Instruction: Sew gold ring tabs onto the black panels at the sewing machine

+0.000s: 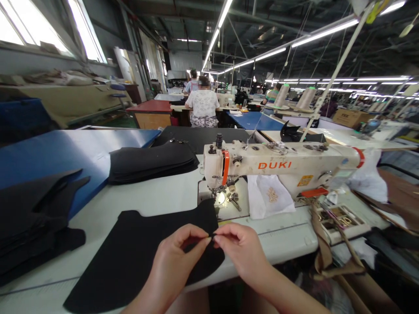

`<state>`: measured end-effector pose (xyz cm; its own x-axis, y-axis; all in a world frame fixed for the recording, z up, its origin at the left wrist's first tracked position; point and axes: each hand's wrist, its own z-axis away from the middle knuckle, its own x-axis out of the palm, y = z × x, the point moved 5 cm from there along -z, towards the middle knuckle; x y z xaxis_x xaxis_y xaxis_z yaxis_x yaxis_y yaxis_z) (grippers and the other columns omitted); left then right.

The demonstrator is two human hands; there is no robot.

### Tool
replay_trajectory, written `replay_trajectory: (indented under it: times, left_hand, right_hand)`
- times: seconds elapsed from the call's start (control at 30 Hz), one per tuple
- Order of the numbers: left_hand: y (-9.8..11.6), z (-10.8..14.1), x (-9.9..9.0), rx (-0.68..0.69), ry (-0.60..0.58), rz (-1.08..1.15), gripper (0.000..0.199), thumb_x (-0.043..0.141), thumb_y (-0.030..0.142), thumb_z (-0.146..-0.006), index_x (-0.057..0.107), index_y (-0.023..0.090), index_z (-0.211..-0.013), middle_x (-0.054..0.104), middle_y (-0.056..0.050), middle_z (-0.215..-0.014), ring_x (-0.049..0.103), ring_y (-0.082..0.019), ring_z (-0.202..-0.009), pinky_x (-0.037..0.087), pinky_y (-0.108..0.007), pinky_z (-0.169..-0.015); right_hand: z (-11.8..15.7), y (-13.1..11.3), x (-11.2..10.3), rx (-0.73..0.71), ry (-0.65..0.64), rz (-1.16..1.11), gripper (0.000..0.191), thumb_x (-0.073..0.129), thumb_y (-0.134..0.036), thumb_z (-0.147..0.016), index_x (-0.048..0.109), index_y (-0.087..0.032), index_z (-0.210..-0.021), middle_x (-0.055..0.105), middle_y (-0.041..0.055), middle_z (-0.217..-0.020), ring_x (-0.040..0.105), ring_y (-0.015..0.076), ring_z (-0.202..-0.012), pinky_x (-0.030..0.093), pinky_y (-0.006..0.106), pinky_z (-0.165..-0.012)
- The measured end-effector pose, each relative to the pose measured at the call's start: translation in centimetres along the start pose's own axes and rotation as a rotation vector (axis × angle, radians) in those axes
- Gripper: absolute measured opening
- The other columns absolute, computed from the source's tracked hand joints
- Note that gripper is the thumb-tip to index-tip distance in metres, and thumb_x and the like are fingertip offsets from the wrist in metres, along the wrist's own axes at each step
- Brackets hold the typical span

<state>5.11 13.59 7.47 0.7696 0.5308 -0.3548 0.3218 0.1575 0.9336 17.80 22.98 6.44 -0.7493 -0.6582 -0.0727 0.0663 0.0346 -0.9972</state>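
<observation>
White table (157, 192): spans the foreground, a ruler strip printed along its near edge.
Blue table (26, 152): alongside, at the far left of the white one.
Sewing machine (278, 159): stands on the white table, orange "DUKI" lettering along its arm, a light glowing beneath its head.
Dark pile (36, 226): layered pieces at the far left.
Black panel (140, 244): lies on the white table in front of the machine, its upper right corner reaching the plate under the machine's head.
Black stack (150, 163): similar pieces behind the panel, left of the machine.
White cloth (257, 205): under the machine's arm.
Tray (348, 235): at the table's right end, small loose items inside.
Left hand (176, 257): over the panel, thumb and forefinger pinched at its right edge.
Right hand (244, 253): pinching just beside the left; both seem to grip the panel's edge, though the fingertips largely hide it.
Tan pieces (271, 195): bunched on the cloth.
</observation>
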Motion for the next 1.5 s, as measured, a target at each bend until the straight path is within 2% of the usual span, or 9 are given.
replay_trajectory:
  times: [0.2,0.4,0.5,0.67,0.77,0.87,1.23,1.4,1.5]
  left_hand:
    - [-0.8,-0.9,-0.1,-0.104,-0.174,0.107,0.015,0.071,0.031,-0.066,0.066,0.019,-0.074,0.070,0.000,-0.070,0.065,-0.017,-0.068,0.050,-0.024,-0.064]
    - [-1.3,-2.4,-0.3,-0.167,-0.332,0.187,0.023,0.075,0.026,-0.061,0.063,0.018,-0.079,0.071,-0.001,-0.069,0.067,-0.017,-0.068,0.052,-0.026,-0.067]
    - [-1.6,-3.6,-0.1,-0.149,-0.381,0.155,0.020,0.072,0.031,-0.066,0.065,0.017,-0.080,0.073,-0.003,-0.075,0.069,-0.019,-0.074,0.054,-0.029,-0.074]
    - [-2.6,-6.2,0.3,0.166,-0.221,-0.228,0.033,0.054,0.035,-0.081,0.063,0.018,-0.107,0.068,-0.009,-0.114,0.062,-0.025,-0.107,0.045,-0.041,-0.098]
    - [-3.5,-6.5,1.5,0.411,-0.264,-0.537,0.042,0.047,0.028,-0.085,0.054,0.013,-0.123,0.054,-0.014,-0.133,0.046,-0.026,-0.126,0.034,-0.047,-0.108]
    - [-4.3,-6.2,2.0,0.506,-0.301,-0.662,0.045,0.041,0.027,-0.090,0.045,0.013,-0.132,0.049,-0.014,-0.139,0.042,-0.023,-0.130,0.033,-0.044,-0.109]
    - [-4.9,-5.9,1.0,0.475,-0.253,-0.669,0.048,0.045,0.037,-0.089,0.042,0.018,-0.133,0.052,-0.011,-0.135,0.049,-0.024,-0.123,0.038,-0.042,-0.107]
    - [-3.1,-6.5,1.8,0.639,-0.170,-0.684,0.027,0.039,0.027,-0.092,0.060,0.017,-0.106,0.064,-0.010,-0.108,0.059,-0.023,-0.103,0.048,-0.040,-0.094]
    - [-2.4,-6.8,2.7,0.715,-0.182,-0.740,0.028,0.035,0.021,-0.094,0.063,0.015,-0.091,0.066,-0.010,-0.092,0.060,-0.021,-0.088,0.052,-0.036,-0.083]
  right_hand:
    - [0.0,0.0,-0.2,0.041,-0.079,0.012,0.008,0.062,-0.023,-0.070,0.066,-0.017,-0.069,0.066,-0.0003,-0.059,0.063,0.0137,-0.058,0.047,0.022,-0.056]
    - [-0.4,2.0,0.3,0.104,-0.094,-0.096,0.009,0.063,-0.025,-0.069,0.063,-0.017,-0.070,0.064,-0.0015,-0.058,0.063,0.0129,-0.057,0.048,0.023,-0.057]
    - [-1.1,2.9,0.5,0.123,-0.090,-0.108,0.012,0.065,-0.028,-0.068,0.062,-0.017,-0.070,0.063,-0.0018,-0.058,0.063,0.0132,-0.057,0.047,0.023,-0.057]
    - [-2.5,3.3,0.4,0.130,-0.085,-0.081,0.011,0.065,-0.027,-0.069,0.063,-0.016,-0.070,0.063,-0.0021,-0.058,0.063,0.0128,-0.057,0.047,0.023,-0.057]
    - [-3.7,3.5,-0.1,0.195,-0.069,-0.015,0.003,0.063,-0.018,-0.070,0.063,-0.015,-0.069,0.063,-0.0030,-0.059,0.063,0.0108,-0.055,0.048,0.021,-0.057]
    - [-5.2,3.5,-0.6,0.266,-0.075,0.066,0.005,0.061,-0.012,-0.071,0.063,-0.015,-0.068,0.064,-0.0030,-0.059,0.063,0.0093,-0.054,0.049,0.019,-0.055]
    - [-10.5,4.4,0.2,0.381,-0.106,0.283,0.014,0.063,-0.008,-0.065,0.062,-0.016,-0.054,0.065,0.0000,-0.052,0.061,0.0115,-0.043,0.043,0.018,-0.041]
    - [-10.7,4.1,0.2,0.400,-0.125,0.362,0.015,0.061,-0.008,-0.064,0.061,-0.016,-0.051,0.065,0.0011,-0.053,0.059,0.0117,-0.040,0.042,0.019,-0.039]
    - [-10.8,4.0,0.3,0.399,-0.140,0.389,0.015,0.059,-0.007,-0.063,0.061,-0.016,-0.051,0.066,0.0015,-0.054,0.059,0.0111,-0.040,0.042,0.018,-0.038]
